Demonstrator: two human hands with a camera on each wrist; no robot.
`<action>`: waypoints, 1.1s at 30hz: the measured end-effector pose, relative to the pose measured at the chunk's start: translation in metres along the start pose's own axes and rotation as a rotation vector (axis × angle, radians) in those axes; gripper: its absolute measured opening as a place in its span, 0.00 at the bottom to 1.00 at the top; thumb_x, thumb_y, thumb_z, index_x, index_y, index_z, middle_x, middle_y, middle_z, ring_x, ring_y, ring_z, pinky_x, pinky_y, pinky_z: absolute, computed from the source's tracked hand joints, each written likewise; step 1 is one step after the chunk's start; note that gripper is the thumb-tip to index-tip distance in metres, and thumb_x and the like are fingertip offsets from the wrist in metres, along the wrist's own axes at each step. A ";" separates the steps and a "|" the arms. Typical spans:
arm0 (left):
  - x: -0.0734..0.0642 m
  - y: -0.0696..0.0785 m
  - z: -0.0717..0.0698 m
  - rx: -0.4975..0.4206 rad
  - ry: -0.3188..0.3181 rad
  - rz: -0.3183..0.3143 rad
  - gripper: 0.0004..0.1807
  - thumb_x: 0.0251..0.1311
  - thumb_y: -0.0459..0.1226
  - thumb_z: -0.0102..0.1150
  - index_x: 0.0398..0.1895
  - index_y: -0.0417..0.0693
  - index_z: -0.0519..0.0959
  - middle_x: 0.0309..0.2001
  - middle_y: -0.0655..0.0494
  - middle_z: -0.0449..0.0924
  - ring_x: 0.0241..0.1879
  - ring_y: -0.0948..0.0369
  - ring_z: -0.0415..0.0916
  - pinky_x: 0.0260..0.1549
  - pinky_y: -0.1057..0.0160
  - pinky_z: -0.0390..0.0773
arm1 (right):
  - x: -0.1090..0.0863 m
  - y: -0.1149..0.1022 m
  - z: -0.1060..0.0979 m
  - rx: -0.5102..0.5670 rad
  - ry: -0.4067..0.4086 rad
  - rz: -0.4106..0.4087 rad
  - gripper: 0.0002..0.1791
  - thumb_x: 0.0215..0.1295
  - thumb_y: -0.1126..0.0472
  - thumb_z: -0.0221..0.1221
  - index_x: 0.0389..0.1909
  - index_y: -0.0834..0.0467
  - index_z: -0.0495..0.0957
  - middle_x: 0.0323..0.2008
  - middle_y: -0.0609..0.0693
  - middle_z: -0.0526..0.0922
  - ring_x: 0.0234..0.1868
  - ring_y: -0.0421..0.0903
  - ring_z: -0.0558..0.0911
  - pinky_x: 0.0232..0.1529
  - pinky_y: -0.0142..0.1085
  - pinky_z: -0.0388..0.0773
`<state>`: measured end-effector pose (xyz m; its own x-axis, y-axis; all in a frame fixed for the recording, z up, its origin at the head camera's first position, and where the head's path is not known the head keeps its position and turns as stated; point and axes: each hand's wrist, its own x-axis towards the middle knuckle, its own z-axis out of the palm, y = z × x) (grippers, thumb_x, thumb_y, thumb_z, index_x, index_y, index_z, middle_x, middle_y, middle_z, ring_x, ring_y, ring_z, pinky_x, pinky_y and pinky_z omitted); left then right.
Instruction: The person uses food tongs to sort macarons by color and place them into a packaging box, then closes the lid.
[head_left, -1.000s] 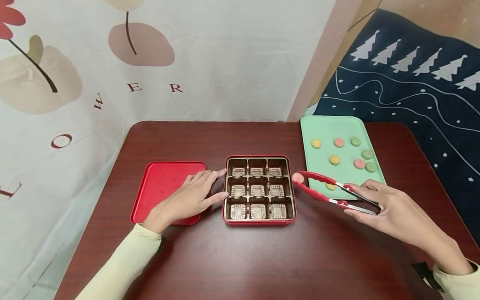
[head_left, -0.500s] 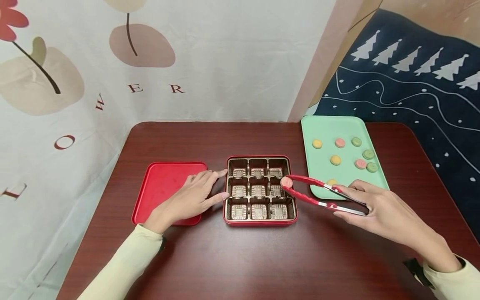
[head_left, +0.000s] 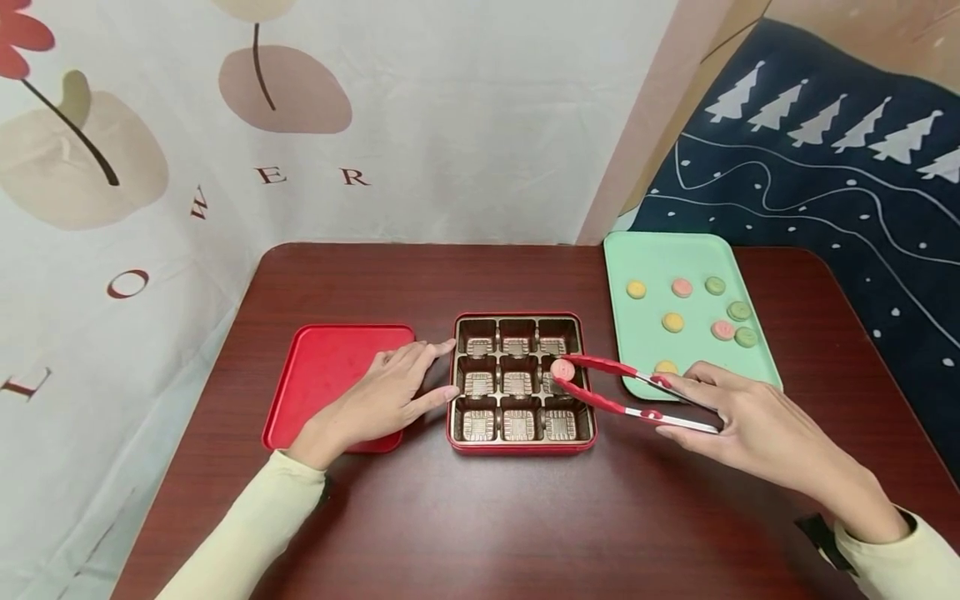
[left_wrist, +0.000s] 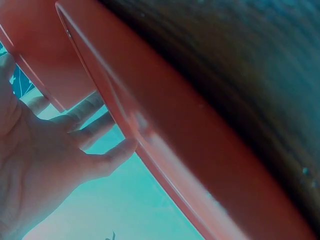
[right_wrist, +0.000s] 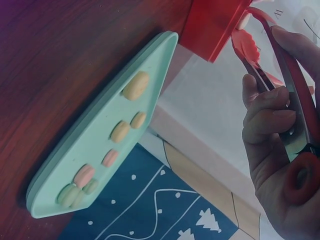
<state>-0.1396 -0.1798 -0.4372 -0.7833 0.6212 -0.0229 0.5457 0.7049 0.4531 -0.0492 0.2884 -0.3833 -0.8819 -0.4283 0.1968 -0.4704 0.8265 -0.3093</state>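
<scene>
My left hand [head_left: 382,390], fingers spread, likely steadies the square red box [head_left: 522,447]; my right hand [head_left: 772,432] pinches red-tipped metal tongs [head_left: 602,365] gripping a round pink macaron [head_left: 562,370].

Tabletop [head_left: 510,525] looks like dark wood grain with a smooth semi-gloss finish, light kinda pools on it. The red box [head_left: 522,449] is smooth and shiny, tin or plastic, honestly can't tell. Its bronze insert [head_left: 517,390] looks like thin glossy plastic, 9 compartments with ribbed floors. Red lid [head_left: 330,367] has a smooth sheen too. Mint tray [head_left: 652,262] seems matt plastic. Tongs [head_left: 637,412] are shiny metal with rubbery-looking red tips [head_left: 592,397]. Macarons [head_left: 682,287] look dry and matt. White backdrop [head_left: 465,125] is creased cloth, sleeves [head_left: 247,525] soft matt fabric.
</scene>
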 end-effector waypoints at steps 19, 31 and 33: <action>0.000 -0.001 -0.001 -0.006 -0.006 -0.018 0.42 0.78 0.62 0.58 0.84 0.51 0.63 0.76 0.51 0.70 0.72 0.52 0.68 0.68 0.40 0.62 | -0.007 0.005 0.001 -0.024 0.020 0.004 0.39 0.49 0.48 0.86 0.63 0.56 0.88 0.47 0.44 0.82 0.40 0.41 0.78 0.27 0.33 0.75; 0.000 0.000 0.000 -0.006 -0.016 -0.029 0.42 0.78 0.64 0.56 0.85 0.53 0.62 0.78 0.52 0.68 0.73 0.52 0.67 0.67 0.40 0.62 | -0.011 0.011 0.002 -0.024 0.089 -0.005 0.38 0.47 0.50 0.86 0.62 0.56 0.88 0.46 0.43 0.81 0.34 0.39 0.77 0.25 0.33 0.73; 0.000 -0.001 0.001 -0.007 -0.014 -0.026 0.42 0.78 0.65 0.54 0.85 0.53 0.61 0.78 0.53 0.68 0.74 0.52 0.66 0.67 0.39 0.62 | -0.013 0.013 0.000 -0.028 0.099 -0.001 0.38 0.48 0.49 0.86 0.62 0.57 0.88 0.47 0.43 0.81 0.34 0.40 0.77 0.24 0.33 0.73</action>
<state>-0.1396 -0.1799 -0.4384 -0.7930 0.6075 -0.0472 0.5232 0.7186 0.4582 -0.0442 0.3050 -0.3905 -0.8734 -0.3924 0.2884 -0.4693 0.8364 -0.2832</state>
